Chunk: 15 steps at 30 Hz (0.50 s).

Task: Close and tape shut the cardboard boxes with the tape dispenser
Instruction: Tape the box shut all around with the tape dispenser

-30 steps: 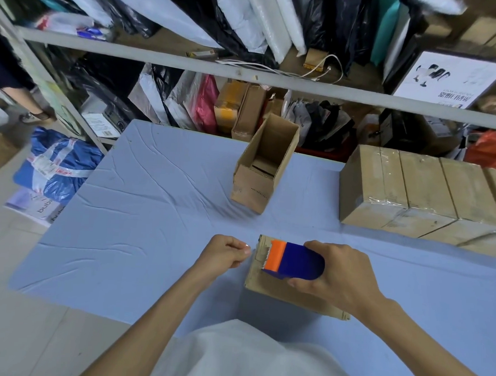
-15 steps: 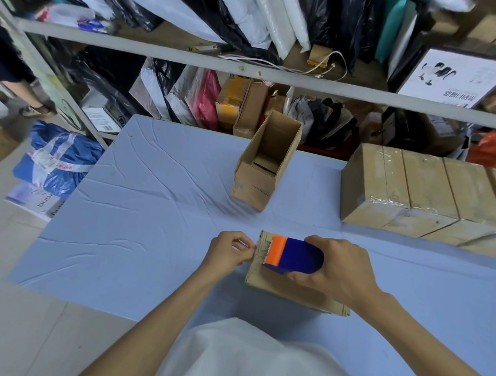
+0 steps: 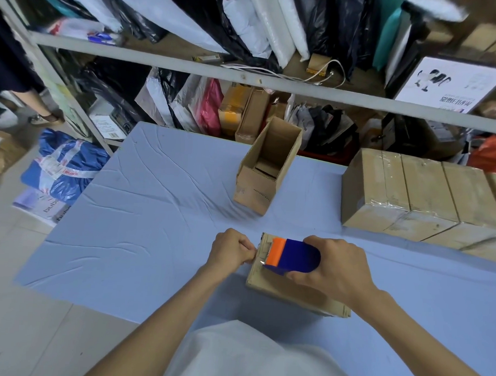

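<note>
A closed flat cardboard box [image 3: 288,289] lies on the blue table [image 3: 154,226] right in front of me. My right hand [image 3: 337,271] grips the blue and orange tape dispenser [image 3: 292,256] and holds it on the box top, orange end toward the box's left edge. My left hand [image 3: 232,248] is closed at that left edge, fingers pinched right by the dispenser's orange end; what it pinches is too small to tell. Farther back stands an open cardboard box [image 3: 267,166], its top open and tilted.
A row of taped cardboard boxes [image 3: 422,195] sits at the table's right. Behind the table a metal shelf [image 3: 246,77] is packed with bags, parcels and cables. A blue bundle [image 3: 63,168] lies on the floor at left, and a person's leg [image 3: 31,101] is near it.
My left hand has moved right from beside the box and closed at its left edge by the dispenser's orange end. The right hand and dispenser have hardly shifted.
</note>
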Each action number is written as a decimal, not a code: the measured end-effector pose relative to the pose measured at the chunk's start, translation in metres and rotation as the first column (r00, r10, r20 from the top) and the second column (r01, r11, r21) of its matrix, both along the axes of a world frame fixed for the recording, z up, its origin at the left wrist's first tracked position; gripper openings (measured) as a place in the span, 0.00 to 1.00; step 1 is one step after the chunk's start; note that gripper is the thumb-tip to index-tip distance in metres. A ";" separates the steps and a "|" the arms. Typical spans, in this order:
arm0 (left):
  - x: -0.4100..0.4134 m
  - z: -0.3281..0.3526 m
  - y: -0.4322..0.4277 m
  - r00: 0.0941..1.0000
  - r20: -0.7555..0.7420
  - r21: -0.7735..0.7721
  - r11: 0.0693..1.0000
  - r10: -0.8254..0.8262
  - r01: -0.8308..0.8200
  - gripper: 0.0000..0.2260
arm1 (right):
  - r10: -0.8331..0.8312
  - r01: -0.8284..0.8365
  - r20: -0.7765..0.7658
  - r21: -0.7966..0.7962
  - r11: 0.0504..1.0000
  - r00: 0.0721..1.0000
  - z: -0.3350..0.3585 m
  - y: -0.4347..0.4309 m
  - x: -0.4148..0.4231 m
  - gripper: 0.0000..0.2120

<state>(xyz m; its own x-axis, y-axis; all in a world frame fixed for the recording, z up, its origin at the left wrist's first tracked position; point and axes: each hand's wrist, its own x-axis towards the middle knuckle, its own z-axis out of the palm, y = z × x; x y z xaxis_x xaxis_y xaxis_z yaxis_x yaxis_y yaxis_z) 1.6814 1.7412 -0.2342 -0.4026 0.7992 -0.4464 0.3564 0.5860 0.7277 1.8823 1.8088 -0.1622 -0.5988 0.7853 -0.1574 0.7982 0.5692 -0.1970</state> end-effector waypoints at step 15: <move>0.022 0.003 -0.014 0.964 0.168 0.103 0.969 0.204 -0.223 0.08 | 0.037 -0.037 -0.023 0.014 0.999 0.999 0.000 -0.002 -0.001 0.26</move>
